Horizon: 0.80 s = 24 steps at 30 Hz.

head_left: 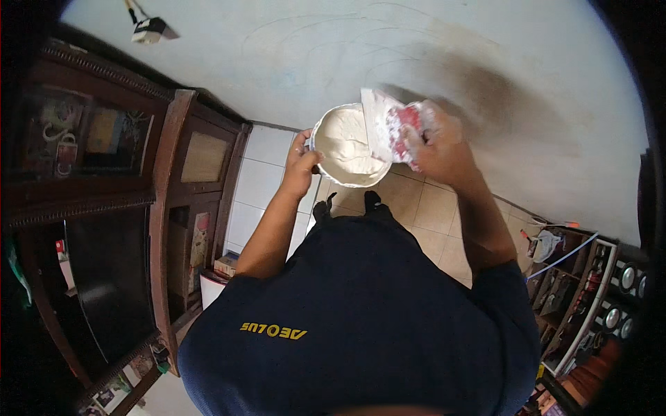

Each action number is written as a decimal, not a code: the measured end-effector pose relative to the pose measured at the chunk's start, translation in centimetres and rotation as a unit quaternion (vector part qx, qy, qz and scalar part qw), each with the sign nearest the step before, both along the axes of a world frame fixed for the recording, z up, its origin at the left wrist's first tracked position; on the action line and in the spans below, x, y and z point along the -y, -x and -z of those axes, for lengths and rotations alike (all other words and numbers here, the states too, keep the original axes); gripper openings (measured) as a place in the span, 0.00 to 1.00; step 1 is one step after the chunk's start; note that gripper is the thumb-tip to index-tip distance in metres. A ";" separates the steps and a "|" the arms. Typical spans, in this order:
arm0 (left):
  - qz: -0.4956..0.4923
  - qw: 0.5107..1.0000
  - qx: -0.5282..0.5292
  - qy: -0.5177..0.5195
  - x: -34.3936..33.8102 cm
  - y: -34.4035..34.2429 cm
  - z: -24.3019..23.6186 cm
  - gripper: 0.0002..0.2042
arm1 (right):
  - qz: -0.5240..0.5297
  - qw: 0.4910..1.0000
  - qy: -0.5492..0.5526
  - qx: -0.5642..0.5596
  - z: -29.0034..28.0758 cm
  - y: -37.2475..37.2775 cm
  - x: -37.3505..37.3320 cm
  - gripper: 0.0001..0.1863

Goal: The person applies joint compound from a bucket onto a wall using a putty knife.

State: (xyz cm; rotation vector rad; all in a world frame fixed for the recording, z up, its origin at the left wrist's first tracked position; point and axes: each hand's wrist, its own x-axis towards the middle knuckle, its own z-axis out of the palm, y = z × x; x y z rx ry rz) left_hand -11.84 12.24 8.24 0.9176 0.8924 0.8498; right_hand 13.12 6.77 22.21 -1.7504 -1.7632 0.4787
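Observation:
My left hand [300, 161] grips the left side of a round tub [318, 125] holding cream-white paste [341, 145], with the thumb at its rim. My right hand [440, 149] is closed on a wide, flat scraper [373, 121] with a red, white-smeared grip, its blade upright over the right side of the tub. Part of the grip and some fingers are blurred. Both forearms reach up from my dark shirt, and my feet show below the tub on the tiled floor.
A pale, smudged wall [298, 62] rises just beyond my hands, with a socket [148, 30] at upper left. Dark wooden cabinets [177, 111] with a black screen [104, 291] line the left. A cluttered shelf unit [555, 298] stands at lower right above floor tiles [437, 215].

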 end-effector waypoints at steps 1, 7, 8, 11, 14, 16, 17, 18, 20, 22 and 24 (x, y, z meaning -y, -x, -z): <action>-0.004 1.000 -0.002 0.014 0.3 0.3 0.0 0.25 | -0.011 0.997 0.079 -0.018 0.2 1.4 -0.2 0.11; -0.039 0.999 0.032 -0.006 1.1 2.7 0.2 0.24 | -0.050 0.994 -0.025 0.099 2.4 5.5 -0.8 0.13; -0.031 0.999 0.023 0.000 1.3 3.2 0.2 0.24 | -0.054 0.993 -0.021 0.099 2.1 5.9 -0.7 0.13; -0.003 1.000 0.006 -0.010 0.7 4.6 -0.2 0.23 | -0.133 0.980 -0.011 0.145 1.0 7.0 -1.2 0.14; 0.021 0.999 0.003 -0.036 -0.1 5.2 -0.3 0.22 | -0.172 0.967 -0.002 0.186 1.5 8.4 -2.0 0.16; 0.025 0.999 0.008 -0.048 -0.4 5.6 -0.7 0.22 | -0.166 0.964 0.042 0.203 2.1 9.2 -2.3 0.15; 0.029 0.999 0.001 -0.040 -0.5 5.8 -1.2 0.22 | -0.166 0.964 0.039 0.204 2.3 9.3 -2.5 0.15; 0.033 0.999 -0.005 -0.033 -0.6 5.9 -1.6 0.22 | -0.158 0.968 0.018 0.193 2.6 9.2 -2.8 0.15; 0.022 0.999 -0.006 -0.048 -0.7 6.3 -0.9 0.23 | -0.153 0.971 -0.004 0.182 2.2 9.6 -3.0 0.15; 0.015 0.998 -0.005 -0.065 -0.8 6.5 -0.5 0.23 | -0.092 0.982 0.053 0.156 1.1 9.9 -3.2 0.13; -0.001 0.998 0.025 -0.054 -0.9 6.5 -0.5 0.23 | -0.074 0.984 0.024 0.162 2.2 10.1 -3.0 0.14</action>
